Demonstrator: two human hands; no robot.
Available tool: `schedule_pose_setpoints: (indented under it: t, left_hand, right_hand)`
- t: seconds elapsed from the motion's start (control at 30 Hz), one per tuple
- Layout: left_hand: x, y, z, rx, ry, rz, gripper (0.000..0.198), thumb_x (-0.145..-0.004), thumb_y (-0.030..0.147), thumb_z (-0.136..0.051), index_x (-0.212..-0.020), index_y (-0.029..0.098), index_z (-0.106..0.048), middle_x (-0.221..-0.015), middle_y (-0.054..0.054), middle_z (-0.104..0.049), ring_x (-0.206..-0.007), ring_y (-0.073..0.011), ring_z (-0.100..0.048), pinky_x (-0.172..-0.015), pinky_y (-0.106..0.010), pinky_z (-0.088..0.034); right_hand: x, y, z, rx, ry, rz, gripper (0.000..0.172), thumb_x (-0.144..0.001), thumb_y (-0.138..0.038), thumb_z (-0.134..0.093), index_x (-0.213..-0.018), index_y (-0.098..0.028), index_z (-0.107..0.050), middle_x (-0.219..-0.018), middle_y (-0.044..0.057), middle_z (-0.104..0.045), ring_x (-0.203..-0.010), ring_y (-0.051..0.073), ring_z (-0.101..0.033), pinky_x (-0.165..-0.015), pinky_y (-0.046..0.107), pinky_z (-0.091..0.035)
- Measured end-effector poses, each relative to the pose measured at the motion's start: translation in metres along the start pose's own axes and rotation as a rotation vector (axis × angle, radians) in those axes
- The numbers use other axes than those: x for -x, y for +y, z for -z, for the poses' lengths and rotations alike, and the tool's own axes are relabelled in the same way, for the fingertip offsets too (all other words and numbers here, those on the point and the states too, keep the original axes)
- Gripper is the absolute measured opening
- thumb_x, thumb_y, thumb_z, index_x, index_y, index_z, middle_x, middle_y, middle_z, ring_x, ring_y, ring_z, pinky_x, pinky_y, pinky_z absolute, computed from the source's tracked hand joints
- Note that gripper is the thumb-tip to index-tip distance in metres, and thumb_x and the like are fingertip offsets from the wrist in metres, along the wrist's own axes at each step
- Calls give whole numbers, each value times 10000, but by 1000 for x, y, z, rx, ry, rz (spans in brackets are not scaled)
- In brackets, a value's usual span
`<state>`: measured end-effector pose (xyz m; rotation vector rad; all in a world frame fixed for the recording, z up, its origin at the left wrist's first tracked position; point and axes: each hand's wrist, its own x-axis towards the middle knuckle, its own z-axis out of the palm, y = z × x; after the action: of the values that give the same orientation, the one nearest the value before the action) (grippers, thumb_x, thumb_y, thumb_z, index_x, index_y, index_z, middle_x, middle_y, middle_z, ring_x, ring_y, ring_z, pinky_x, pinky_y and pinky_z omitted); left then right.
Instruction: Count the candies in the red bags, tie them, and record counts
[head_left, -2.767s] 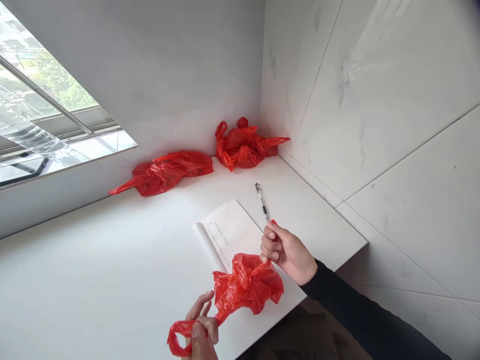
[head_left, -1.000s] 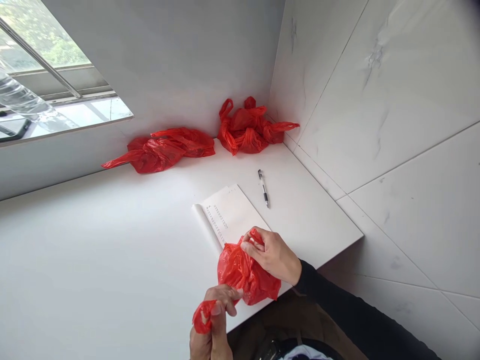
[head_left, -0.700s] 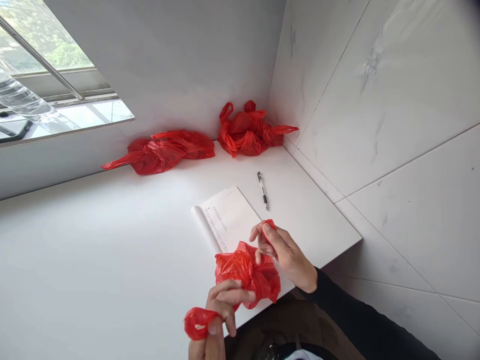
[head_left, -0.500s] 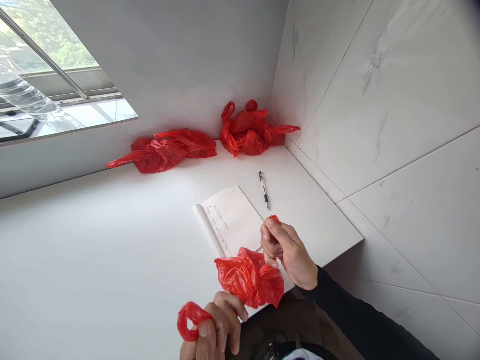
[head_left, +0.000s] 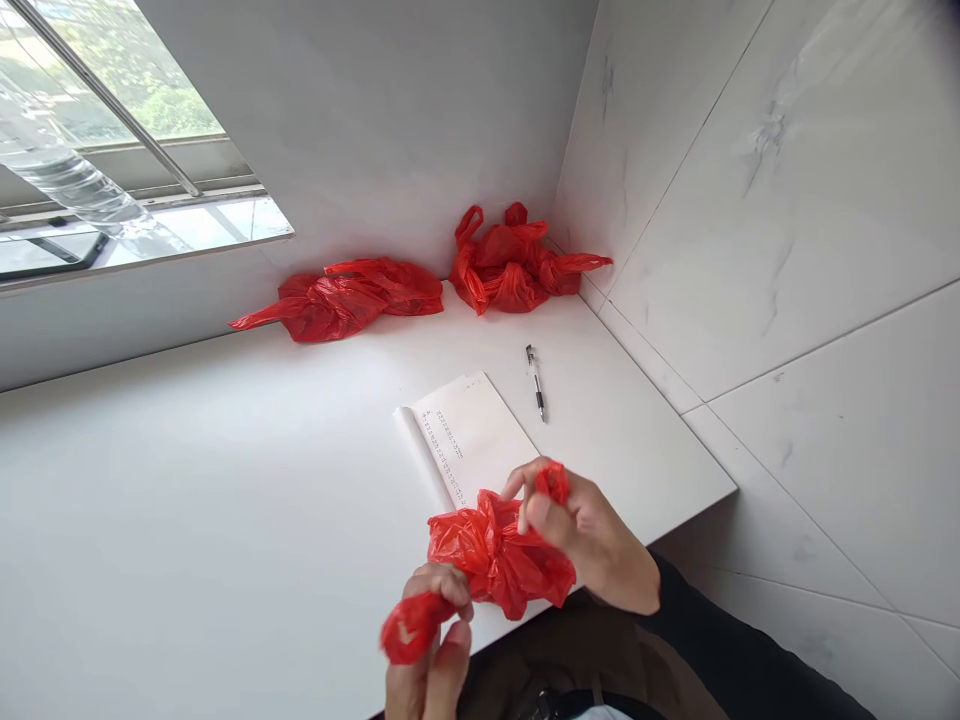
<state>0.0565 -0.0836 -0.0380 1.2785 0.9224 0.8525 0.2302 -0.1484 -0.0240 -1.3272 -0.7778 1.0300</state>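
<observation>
We hold the crumpled red bag just above the worktop's near edge. Our left hand has its fingers pinched shut on one twisted handle, our right hand on the other. We judge this a gathering step, and crossing the handles calls for firm pinches on the slippery film.

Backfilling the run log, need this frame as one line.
left hand: grips red bag end | right hand: pinches other end | bag: bunched between hands, over table edge | beyond: notebook, pen
</observation>
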Motion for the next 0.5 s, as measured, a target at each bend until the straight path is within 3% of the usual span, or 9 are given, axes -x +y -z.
schedule_pose_setpoints:
  t: [0.1, 0.2, 0.27, 0.4, 0.5]
  left_hand:
    - [7, -2, -11, -111, 13, -23, 234, -879, 486, -645, -871, 257, -694, -913, -68, -628, -915, -268, -584, -761, -356, -499]
    - [12, -4, -18, -186, -32, -61, 271, -922, 480, -576, -998, 257, -711, -1033, -97, -654, -990, -291, -616, -818, -392, -531]
    - [12, -5, -16, -214, -43, -89, 250, -935, 442, -574, -1020, 257, -720, -1098, -104, -664, -1045, -293, -624, -882, -406, -532]
    - [6, -4, -2, -241, 52, -61, 232, -928, 437, -614, -1030, 265, -732, -1223, -83, -658, -1165, -285, -610, -998, -394, -490]
    - [4, -4, 13, -290, 203, 92, 377, -863, 547, -678, -1117, 269, -691, -1186, -60, -670, -1156, -275, -617, -978, -365, -479]
  right_hand:
    - [8, -4, -11, 120, -130, 66, 448, -855, -528, -754, -1247, -323, -683, -769, -33, -563, -667, 151, -514, -803, 354, -487]
    - [10, -7, -21, 194, -185, 198, 203, -918, -418, -718, -1098, -337, -765, -861, -6, -688, -764, 176, -588, -829, 343, -478]
    - [9, -9, -23, 183, -169, 226, 141, -972, -357, -654, -1019, -318, -780, -853, -2, -714, -759, 173, -605, -814, 334, -481]
    - [10, -9, -19, 187, -126, 137, 208, -999, -386, -600, -1127, -297, -737, -832, -4, -696, -686, 160, -596, -779, 335, -491]
    - [11, -6, -13, 215, -81, 38, 262, -1021, -449, -540, -1172, -308, -702, -900, -4, -700, -712, 157, -604, -694, 300, -474]
